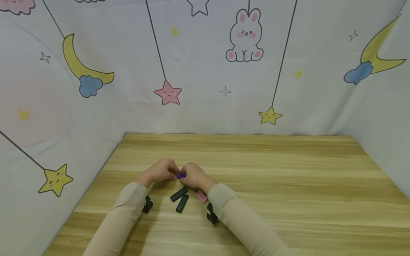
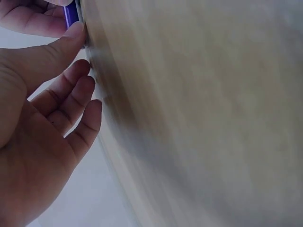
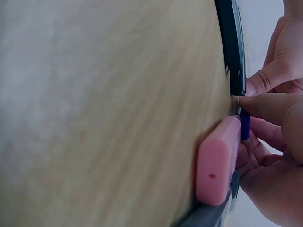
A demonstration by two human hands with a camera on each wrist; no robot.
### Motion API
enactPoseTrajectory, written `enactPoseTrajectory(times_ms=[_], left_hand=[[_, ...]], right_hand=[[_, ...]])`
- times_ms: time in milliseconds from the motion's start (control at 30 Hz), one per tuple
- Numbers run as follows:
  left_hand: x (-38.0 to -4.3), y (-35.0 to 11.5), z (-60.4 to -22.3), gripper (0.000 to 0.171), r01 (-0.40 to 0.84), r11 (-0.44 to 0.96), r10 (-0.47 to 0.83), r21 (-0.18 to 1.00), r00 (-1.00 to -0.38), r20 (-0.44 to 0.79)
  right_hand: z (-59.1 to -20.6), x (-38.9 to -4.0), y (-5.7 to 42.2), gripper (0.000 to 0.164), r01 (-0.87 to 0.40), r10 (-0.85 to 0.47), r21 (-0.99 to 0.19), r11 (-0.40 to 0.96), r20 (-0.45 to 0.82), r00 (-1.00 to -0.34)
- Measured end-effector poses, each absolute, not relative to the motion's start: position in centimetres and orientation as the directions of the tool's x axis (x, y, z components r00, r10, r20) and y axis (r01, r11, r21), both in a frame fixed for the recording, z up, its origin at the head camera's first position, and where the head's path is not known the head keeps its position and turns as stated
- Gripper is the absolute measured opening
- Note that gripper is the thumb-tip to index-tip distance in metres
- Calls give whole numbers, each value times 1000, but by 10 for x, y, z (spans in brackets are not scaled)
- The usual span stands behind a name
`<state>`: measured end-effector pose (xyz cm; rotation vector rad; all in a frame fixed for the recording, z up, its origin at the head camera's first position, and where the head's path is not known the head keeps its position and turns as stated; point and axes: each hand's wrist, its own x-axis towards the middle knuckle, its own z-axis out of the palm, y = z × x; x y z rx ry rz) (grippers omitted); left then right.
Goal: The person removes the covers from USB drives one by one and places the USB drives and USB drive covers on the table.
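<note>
Hands (image 1: 162, 170) (image 1: 193, 175) on smooth purple oblong (image 1: 180, 176)

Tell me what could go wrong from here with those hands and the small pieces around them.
The small, plastic-looking purple piece might slip, as fingertips of the left hand and right hand crowd together around it. The right hand could nudge the pink, plastic-looking oblong block, which lies close to its wrist. The two slim black rectangular bars could be confused, since they look alike.
</note>
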<state>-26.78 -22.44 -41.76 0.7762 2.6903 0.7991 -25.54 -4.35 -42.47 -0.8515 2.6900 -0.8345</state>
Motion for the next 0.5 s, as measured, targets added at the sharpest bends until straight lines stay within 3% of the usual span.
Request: enactPoseTrajectory(times_ms=[333, 500], left_hand=[[-264, -220, -406, 16, 458, 711, 548, 534, -837, -11], [-257, -213, -396, 15, 413, 700, 517, 582, -856, -14]], right_hand=[[-414, -255, -34, 20, -518, -610, -571, 637, 38, -792], [-403, -254, -23, 21, -534, -629, -586, 609, 53, -776]])
